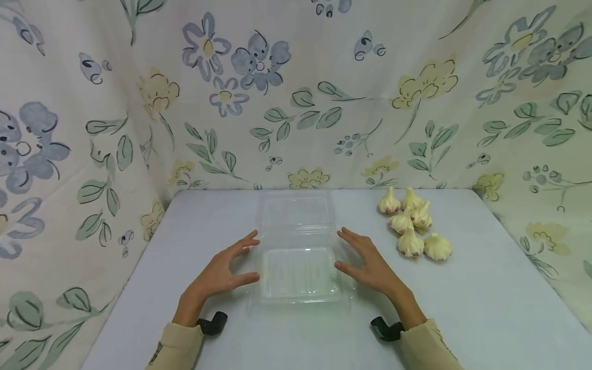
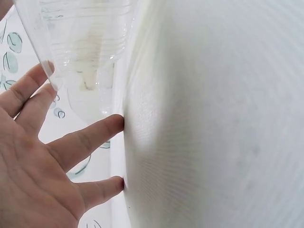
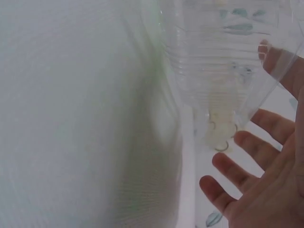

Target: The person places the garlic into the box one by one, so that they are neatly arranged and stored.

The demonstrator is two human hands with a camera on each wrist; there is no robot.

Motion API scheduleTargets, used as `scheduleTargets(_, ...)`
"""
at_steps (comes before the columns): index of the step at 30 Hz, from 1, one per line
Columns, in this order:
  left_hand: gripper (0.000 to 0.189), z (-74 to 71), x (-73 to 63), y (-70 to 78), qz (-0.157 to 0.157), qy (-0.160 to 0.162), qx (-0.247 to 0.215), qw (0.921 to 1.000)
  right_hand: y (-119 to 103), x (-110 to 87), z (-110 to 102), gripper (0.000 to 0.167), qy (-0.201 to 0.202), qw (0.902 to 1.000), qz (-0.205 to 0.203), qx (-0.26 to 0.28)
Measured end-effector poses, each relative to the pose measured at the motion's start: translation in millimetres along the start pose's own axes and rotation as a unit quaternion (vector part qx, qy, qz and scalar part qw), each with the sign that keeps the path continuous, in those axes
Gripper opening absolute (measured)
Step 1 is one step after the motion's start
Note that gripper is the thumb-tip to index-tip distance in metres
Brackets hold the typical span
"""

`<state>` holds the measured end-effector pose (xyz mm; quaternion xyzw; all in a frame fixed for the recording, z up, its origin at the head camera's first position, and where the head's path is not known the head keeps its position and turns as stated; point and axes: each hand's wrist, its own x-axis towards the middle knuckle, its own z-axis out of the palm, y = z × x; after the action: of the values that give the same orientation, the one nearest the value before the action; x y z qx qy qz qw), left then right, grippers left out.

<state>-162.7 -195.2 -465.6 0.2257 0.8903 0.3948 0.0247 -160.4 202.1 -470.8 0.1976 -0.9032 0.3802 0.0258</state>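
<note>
A clear plastic clamshell container [image 1: 298, 275] lies unfolded on the table, its lid [image 1: 297, 210] laid back toward the far edge. Nothing shows inside the ribbed base. My left hand [image 1: 221, 271] is at the container's left side, thumb and fingers spread, with some fingertips at the plastic rim in the left wrist view. On the opposite side, my right hand [image 1: 371, 264] faces it with fingers apart. The right wrist view shows that hand's thumb [image 3: 280, 66] through the clear plastic wall.
Several garlic bulbs [image 1: 410, 242] sit in a cluster at the back right of the white table [image 1: 481, 308]. A floral curtain [image 1: 296, 92] hangs behind the table and along its sides. Each wrist carries a small black camera [image 1: 213, 324].
</note>
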Motion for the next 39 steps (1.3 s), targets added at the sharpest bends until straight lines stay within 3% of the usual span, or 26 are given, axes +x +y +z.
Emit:
scheduleTargets(5, 0.08, -0.7, 0.3, -2.1, 0.002, -0.004, -0.004, 1.0, 4.4, 0.1, -7.3, 0.069, 0.051, 0.9987, 0.009, -0.005)
scheduleTargets(10, 0.082, -0.6, 1.5, -2.8, -0.009, -0.004, -0.009, 0.9999, 12.3, 1.4, -21.6, 0.061, 0.144, 0.9896, -0.001, -0.006)
scheduleTargets(15, 0.084, 0.2, 1.7, -2.9, -0.023, -0.001, -0.009, 0.9997, 23.1, 3.4, -40.8, 0.057, 0.252, 0.9665, -0.008, -0.046)
scheduleTargets(22, 0.083, -0.3, 1.4, -3.2, -0.03, -0.002, -0.009, 0.9995, 39.3, -6.5, -68.4, 0.054, 0.341, 0.9326, 0.098, -0.063)
scheduleTargets(26, 0.084, -0.8, 1.7, -1.9, -0.028, -0.005, -0.006, 0.9996, 52.6, -18.4, -83.3, 0.056, 0.345, 0.9235, 0.157, -0.056)
scheduleTargets(32, 0.083, -1.0, 1.3, -0.5, -0.022, -0.005, -0.003, 0.9997, 74.3, -39.7, -101.5, 0.06, 0.309, 0.9189, 0.243, -0.034)
scheduleTargets(36, 0.083, -1.1, 1.4, -0.7, -0.019, -0.004, -0.002, 0.9998, 91.2, -52.0, -106.1, 0.063, 0.273, 0.9248, 0.262, -0.038)
scheduleTargets(39, 0.083, -1.5, 0.9, -1.3, -0.018, -0.004, -0.003, 0.9998, 100.1, -58.3, -107.7, 0.071, 0.227, 0.9357, 0.265, -0.053)
